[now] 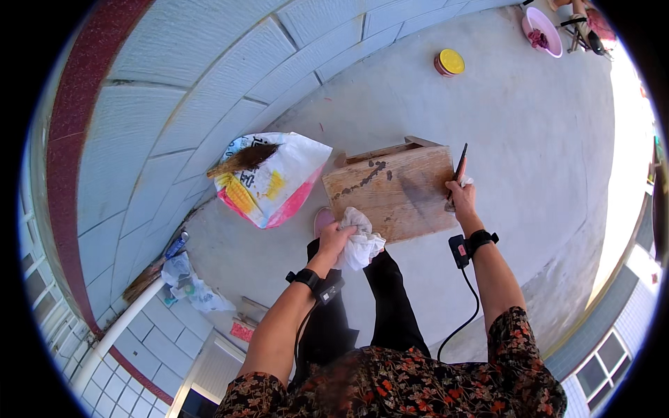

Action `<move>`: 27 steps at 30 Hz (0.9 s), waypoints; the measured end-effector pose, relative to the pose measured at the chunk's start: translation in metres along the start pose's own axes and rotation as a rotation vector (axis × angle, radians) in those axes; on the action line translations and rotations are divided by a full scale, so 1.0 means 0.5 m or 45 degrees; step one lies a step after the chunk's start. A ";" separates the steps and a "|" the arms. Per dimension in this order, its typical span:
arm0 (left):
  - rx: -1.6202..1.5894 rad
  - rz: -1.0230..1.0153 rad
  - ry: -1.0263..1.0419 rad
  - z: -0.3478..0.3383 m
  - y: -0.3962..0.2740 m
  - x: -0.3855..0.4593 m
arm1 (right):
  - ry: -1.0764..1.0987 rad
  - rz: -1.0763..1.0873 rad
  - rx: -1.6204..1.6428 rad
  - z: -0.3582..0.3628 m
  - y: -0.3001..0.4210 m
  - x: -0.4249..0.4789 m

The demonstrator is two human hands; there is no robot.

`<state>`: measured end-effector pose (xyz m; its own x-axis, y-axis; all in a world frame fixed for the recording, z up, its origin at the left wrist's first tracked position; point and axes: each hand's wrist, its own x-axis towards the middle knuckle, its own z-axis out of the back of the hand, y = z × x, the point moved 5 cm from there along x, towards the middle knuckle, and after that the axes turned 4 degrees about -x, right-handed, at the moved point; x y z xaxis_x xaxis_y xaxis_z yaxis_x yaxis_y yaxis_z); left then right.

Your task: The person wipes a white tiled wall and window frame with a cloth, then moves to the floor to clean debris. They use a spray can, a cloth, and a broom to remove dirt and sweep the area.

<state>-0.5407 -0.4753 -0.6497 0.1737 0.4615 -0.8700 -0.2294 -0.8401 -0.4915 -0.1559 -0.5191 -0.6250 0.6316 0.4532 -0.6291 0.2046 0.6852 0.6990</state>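
Note:
A worn wooden stool (397,193) with dark patches on its top stands on the concrete in front of my legs. My left hand (333,241) grips a crumpled white cloth (360,243) with greyish smudges, just off the stool's near left corner. At the stool's right edge, my right hand (463,198) is closed around a slim dark tool (463,158) with an orange-brown part. Its thin end points away from me, and its exact kind is unclear. A small white scrap (466,181) shows by the fingers of that hand.
To the left, a hand broom (244,160) lies on a printed woven sack (298,157). A yellow-lidded tin (449,62) stands farther out. A pink basin (533,26) holds dark red cloth near a seated person. Behind the sack are a blue can (176,244) and plastic bags (196,287).

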 end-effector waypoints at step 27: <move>-0.256 0.157 0.114 0.070 0.016 -0.289 | 0.105 0.293 -1.354 -0.114 0.015 -0.153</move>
<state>-0.6013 -0.5387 -0.5293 0.2423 0.3322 -0.9115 -0.0609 -0.9325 -0.3561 -0.2451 -0.5160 -0.5910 0.5119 0.6433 -0.5693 -0.6883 0.7037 0.1762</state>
